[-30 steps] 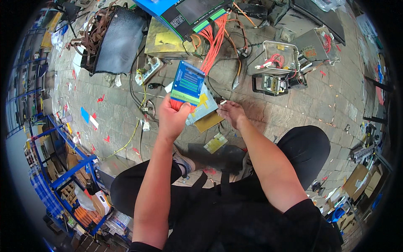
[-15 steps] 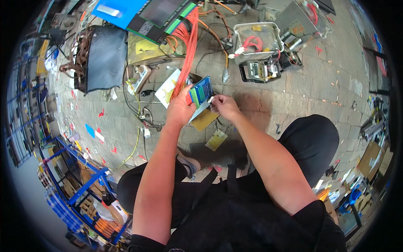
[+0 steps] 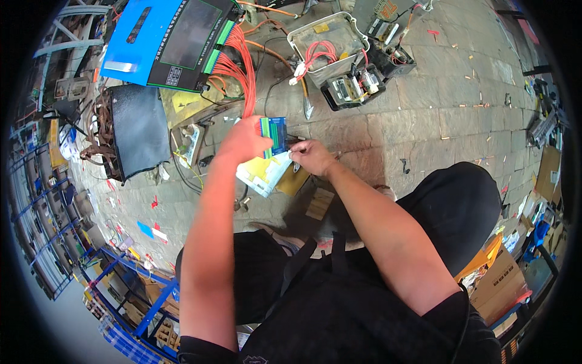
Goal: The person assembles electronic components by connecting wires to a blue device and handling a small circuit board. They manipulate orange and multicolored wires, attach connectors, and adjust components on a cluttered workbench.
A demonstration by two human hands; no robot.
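My left hand [image 3: 241,144] is closed around a blue circuit board [image 3: 278,134] with green terminal blocks along its side. A thick bundle of thin red wires [image 3: 248,91] runs from behind that hand up to a large blue and black box-shaped device [image 3: 195,36] with green connectors. Beside the board's lower right corner, my right hand [image 3: 314,159] pinches something small and whitish that I cannot make out. Below the board lies a white sheet with yellow patches [image 3: 267,179], partly overlapping a tan card [image 3: 296,181].
Beyond my hands stand a grey plastic tub [image 3: 330,37] with red cable in it and a black open case [image 3: 353,91] of parts. A black panel [image 3: 140,130] and a white power strip [image 3: 193,144] lie to the left. Blue shelving [image 3: 159,306] stands at lower left.
The board has turned more upright in my left hand, and both hands sit slightly lower left in the picture. The whole view has shifted, bringing more of the blue device in.
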